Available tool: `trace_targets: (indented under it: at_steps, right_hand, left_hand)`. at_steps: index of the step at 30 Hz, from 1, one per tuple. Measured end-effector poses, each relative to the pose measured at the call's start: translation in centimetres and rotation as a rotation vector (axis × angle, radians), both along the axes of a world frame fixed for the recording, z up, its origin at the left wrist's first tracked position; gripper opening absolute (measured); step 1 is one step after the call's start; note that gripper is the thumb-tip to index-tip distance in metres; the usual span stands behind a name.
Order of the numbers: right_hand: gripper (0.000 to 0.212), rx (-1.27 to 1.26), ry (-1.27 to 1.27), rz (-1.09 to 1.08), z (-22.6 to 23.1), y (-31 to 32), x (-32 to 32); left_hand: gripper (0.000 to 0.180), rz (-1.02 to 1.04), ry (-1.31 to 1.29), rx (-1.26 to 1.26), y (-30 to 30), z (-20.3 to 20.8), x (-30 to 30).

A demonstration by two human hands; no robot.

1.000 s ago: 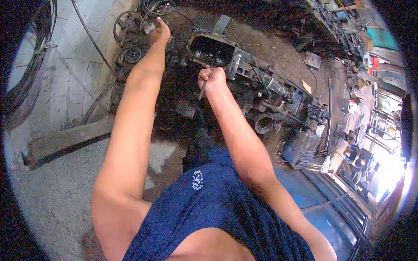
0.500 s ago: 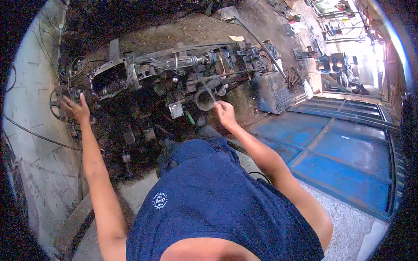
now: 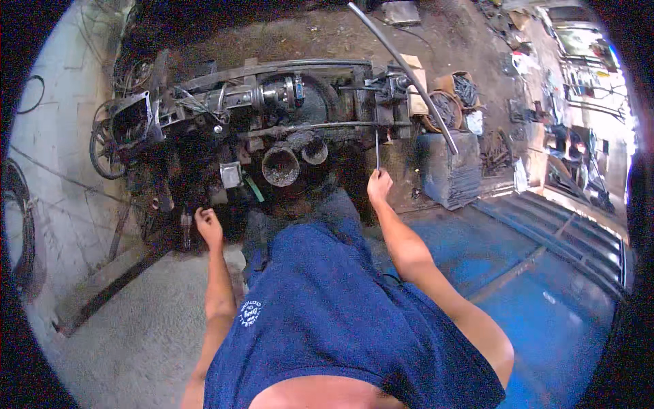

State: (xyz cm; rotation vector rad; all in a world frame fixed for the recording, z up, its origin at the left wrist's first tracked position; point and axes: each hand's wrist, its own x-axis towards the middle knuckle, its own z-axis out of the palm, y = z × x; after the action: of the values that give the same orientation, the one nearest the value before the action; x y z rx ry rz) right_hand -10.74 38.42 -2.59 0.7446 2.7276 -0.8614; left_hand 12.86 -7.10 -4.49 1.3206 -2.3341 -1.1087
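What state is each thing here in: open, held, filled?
Right hand: closed on the thin rod.
Thin rod: held, pointing away from the person.
Left hand: partly curled; contents unclear.
Metal housing: open, interior exposed.
Long pipe: slanting.
Brown container: holding grey pieces.

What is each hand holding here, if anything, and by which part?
The right hand grips a thin metal rod by its near end; nothing shows in the left hand.

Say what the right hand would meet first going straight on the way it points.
Probably the near metal rail, with the thin rod in the right hand leading; depth is unclear.
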Motion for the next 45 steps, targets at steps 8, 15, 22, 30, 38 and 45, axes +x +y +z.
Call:
trace_targets:
  at_steps: [8,15,22,30,38,45]
  right_hand:
    - [0.016,0.01,0.434,0.1,-9.4,1.9,-10.5]
    - [0.014,0.045,0.397,-0.04,-9.5,1.1,-11.0]
    - [0.014,-0.367,0.586,-0.119,-2.7,4.5,-11.4]
    - [0.03,-0.738,0.804,0.077,-2.1,5.0,-27.7]
    - [0.04,-0.99,0.258,0.652,-3.8,4.5,-35.2]
    - [0.038,-0.773,0.326,0.87,-1.9,1.6,-33.9]
  left_hand:
    - [0.093,0.156,-0.385,0.685,11.2,-8.7,-3.8]
    - [0.024,0.422,-0.169,0.875,12.6,-6.6,-9.0]
    - [0.045,-0.135,-0.585,-0.091,10.3,3.7,-12.9]
    - [0.073,-0.338,-1.211,0.053,9.7,9.3,-20.8]
    - [0.039,-0.527,0.147,-0.212,8.1,12.2,-35.7]
    - [0.041,-0.547,0.309,-0.139,6.9,3.7,-42.0]
